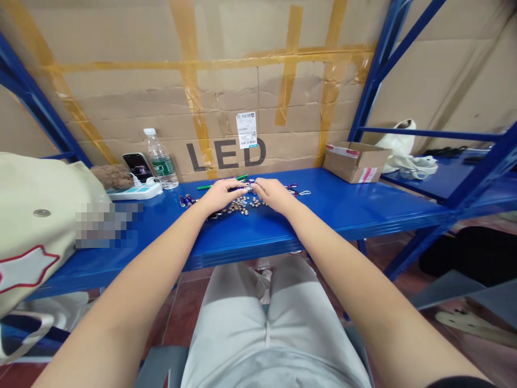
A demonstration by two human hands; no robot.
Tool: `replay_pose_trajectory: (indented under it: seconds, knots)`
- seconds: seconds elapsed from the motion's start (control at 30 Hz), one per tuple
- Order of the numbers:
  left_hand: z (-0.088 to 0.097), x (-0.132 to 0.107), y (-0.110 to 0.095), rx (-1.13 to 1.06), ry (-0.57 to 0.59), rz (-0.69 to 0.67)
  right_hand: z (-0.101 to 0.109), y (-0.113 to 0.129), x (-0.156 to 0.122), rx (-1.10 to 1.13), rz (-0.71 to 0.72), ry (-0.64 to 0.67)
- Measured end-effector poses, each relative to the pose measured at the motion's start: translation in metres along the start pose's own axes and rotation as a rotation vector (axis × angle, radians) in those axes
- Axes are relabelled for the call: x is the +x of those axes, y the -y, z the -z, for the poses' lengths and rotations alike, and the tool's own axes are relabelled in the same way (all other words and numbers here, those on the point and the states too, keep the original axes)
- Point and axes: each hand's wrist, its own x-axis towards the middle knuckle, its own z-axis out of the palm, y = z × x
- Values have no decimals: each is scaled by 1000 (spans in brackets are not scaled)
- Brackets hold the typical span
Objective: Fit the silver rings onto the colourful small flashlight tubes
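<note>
Notably, left hand (221, 195) and right hand (274, 196) met over loose metal parts (242, 206), grip unclear; a nudge risked scattering them.

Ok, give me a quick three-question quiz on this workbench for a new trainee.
1. Which is nearer the water bottle: the left hand or the right hand?
2. True or false: the small metal pieces are inside the cardboard box.
3. What word is printed on the cardboard sheet behind the shelf?

Key: 1. Left hand. 2. False. 3. LED.
</note>
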Motion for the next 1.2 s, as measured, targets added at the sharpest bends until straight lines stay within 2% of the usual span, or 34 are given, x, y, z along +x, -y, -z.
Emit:
replay_pose_trajectory:
  seconds: [0.07, 0.17, 0.3, 0.4, 0.47, 0.57, 0.7, 0.83, 0.87, 0.97, 1.03, 1.13, 1.2]
  knots:
    - [0, -1, -2, -40, -5, 41, -2, 5, 2, -162, -10, -30]
    - [-2, 0, -5, -4, -84, 14, -3, 11, 4, -249, -84, -67]
    - [-6, 2, -7, 120, -158, -129, -4, 12, 7, -113, -160, -76]
    - [-7, 2, -7, 235, -153, -223, -5, 7, 7, 25, -187, -74]
    - [-7, 2, -8, 320, -147, -238, -7, 5, 7, 80, -192, -79]
    - [-8, 2, -9, 400, -140, -228, -8, 5, 7, 130, -191, -80]
    - [-6, 4, -9, 334, -155, -178, 2, 1, 6, 88, -195, -112]
    - [3, 2, 0, 260, -260, -12, 24, -31, -2, -138, -371, -207]
    - [6, 1, 3, 249, -271, 26, 30, -42, -6, -172, -414, -184]
    - [11, -2, 9, 226, -260, 92, 40, -70, -16, -240, -500, 36]
    - [11, -2, 10, 223, -246, 95, 41, -80, -20, -291, -533, 76]
    - [6, 0, 9, 235, -215, 67, 35, -77, -13, -356, -542, 75]
    - [2, 1, 7, 246, -192, 56, 28, -69, -3, -372, -485, 124]
